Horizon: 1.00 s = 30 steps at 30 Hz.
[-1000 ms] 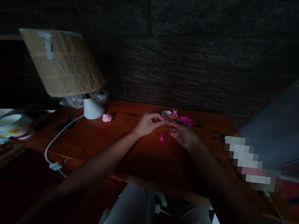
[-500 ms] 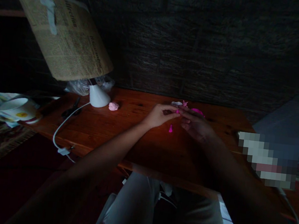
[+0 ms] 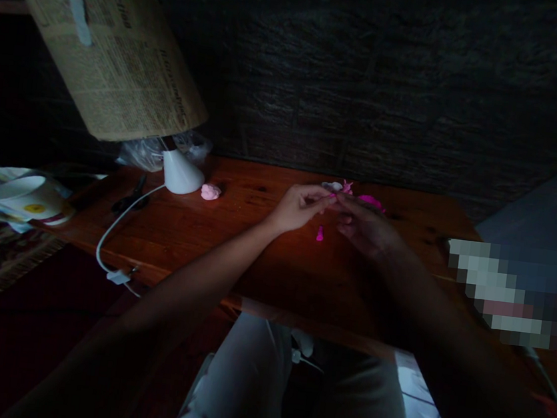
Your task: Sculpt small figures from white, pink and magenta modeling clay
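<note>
My left hand [image 3: 299,206] pinches a small bright pink piece of modelling clay [image 3: 333,196] between thumb and fingertips. From the other side, my right hand [image 3: 364,225] has its fingertips closed on the same piece, which they mostly cover. On the table just below the hands stands a small magenta clay piece [image 3: 320,233], narrower at its top. Behind the fingers are a spiky pink shape [image 3: 347,186] and a whitish item [image 3: 331,186], too dim to make out. A larger magenta clay mass [image 3: 374,202] lies partly hidden behind my right hand.
On the wooden table [image 3: 236,231], a pale pink lump [image 3: 211,192] sits beside a white lamp base [image 3: 180,174] with a newspaper shade [image 3: 110,49]. Dark scissors [image 3: 131,200], a white cord [image 3: 101,242] and a white cup [image 3: 28,197] are left. A blurred-out object [image 3: 501,288] lies right.
The view has tilted and shifted slightly, so the lamp appears higher and further left. Both hands keep hold of the small pink piece, with slight finger movement.
</note>
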Available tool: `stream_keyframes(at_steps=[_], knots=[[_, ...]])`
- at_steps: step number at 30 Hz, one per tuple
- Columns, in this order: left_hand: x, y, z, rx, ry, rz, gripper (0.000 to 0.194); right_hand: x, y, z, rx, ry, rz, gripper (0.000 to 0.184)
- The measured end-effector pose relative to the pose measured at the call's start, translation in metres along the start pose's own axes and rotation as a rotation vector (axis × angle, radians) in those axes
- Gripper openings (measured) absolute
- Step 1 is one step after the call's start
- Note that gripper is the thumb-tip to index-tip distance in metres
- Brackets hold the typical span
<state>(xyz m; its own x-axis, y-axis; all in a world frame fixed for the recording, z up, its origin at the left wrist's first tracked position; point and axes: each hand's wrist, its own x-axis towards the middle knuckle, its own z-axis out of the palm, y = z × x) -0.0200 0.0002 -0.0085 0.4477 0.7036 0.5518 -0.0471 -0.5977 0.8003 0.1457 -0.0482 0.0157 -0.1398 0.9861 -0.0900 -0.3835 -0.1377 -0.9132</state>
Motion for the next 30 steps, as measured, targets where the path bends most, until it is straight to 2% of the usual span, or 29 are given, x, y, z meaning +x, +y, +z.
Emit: stream_keyframes(at_steps=[6, 12, 22, 30], knots=[[0.0011, -0.0029, 0.0046, -0.003, 0.048, 0.007, 0.032, 0.0009, 0.0040, -0.0018, -0.091, 0.007, -0.074, 0.027], [0.0014, -0.0004, 0.0026, -0.107, -0.007, -0.086, 0.037, -0.0007, 0.0054, -0.0008, -0.215, 0.040, -0.163, 0.035], [0.0016, 0.0016, 0.0033, -0.155, -0.035, -0.128, 0.036, 0.0009, 0.0031, -0.0023, -0.228, 0.057, -0.267, 0.027], [0.0011, 0.0031, 0.0003, -0.122, -0.012, -0.016, 0.039, -0.0015, 0.0036, 0.0032, -0.226, 0.018, -0.267, 0.031]])
